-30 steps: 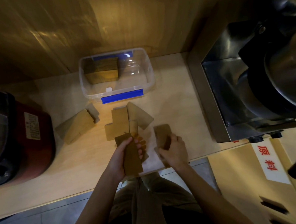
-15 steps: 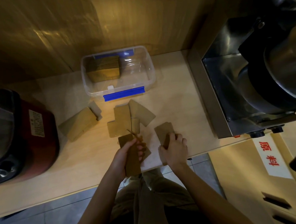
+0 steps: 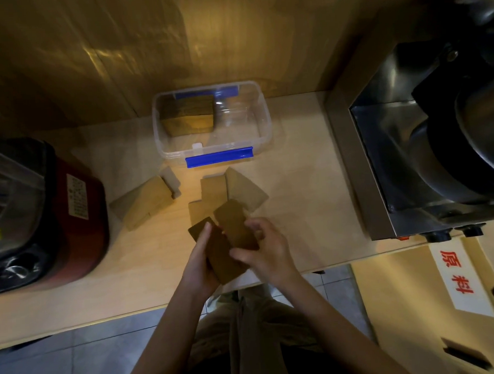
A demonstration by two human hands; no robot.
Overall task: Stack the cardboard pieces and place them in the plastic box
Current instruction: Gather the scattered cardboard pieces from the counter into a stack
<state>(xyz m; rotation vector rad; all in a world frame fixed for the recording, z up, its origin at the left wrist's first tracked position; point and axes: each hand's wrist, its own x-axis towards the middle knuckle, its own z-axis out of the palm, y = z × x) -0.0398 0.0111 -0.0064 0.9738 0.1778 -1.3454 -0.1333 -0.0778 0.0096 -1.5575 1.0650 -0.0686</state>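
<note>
Over the near edge of the pale wooden counter [image 3: 298,212], both hands meet on brown cardboard; the left hand [image 3: 199,263] is wrapped around a long dark strip of cardboard [image 3: 215,251], its long axis running from the near right up toward the far left, the far end poking out past the fingertips; the right hand [image 3: 265,250] pinches a second strip [image 3: 236,227] from the right side, and that piece lies almost parallel to the first, just beside it and slightly overlapping, its far end tilted toward the box; both pieces are flat, plain brown rectangles with softly rounded corners, darker in the hands' shadow than the ones on the counter; just beyond the hands a loose pile of cardboard pieces [image 3: 214,188] lies fanned out on the counter, overlapping one another at different angles; to the left, well apart from that pile, sits another cluster of cardboard [image 3: 143,203], pointing diagonally; the clear plastic box [image 3: 262,114] with blue clips stands open at the back of the counter, its long axis running left to right, and a neat stack of cardboard [image 3: 189,115] fills its left end; a red appliance [image 3: 78,221] sits at the left, a steel machine [image 3: 410,155] at the right.
</note>
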